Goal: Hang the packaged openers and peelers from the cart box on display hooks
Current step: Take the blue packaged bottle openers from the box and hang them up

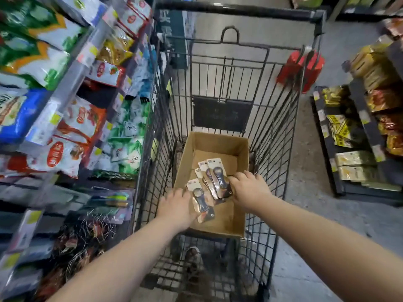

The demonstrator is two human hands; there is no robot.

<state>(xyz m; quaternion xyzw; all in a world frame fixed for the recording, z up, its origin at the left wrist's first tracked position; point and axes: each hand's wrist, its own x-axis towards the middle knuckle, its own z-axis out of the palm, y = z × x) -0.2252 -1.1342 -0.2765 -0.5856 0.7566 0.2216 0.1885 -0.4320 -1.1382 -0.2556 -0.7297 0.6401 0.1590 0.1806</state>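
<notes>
A black wire shopping cart (235,9) carries an open brown cardboard box (218,142) at its near end. Over the box's right edge the right hand (250,190) grips a fan of carded metal openers (216,177). By the near left corner the left hand (176,205) holds a single carded opener (200,199)

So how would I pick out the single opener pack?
Inside the black wire shopping cart sits an open brown cardboard box. In it, the white-carded metal opener pack at the left hand is single, nearer the viewer than the fanned bunch at the right hand.
</notes>
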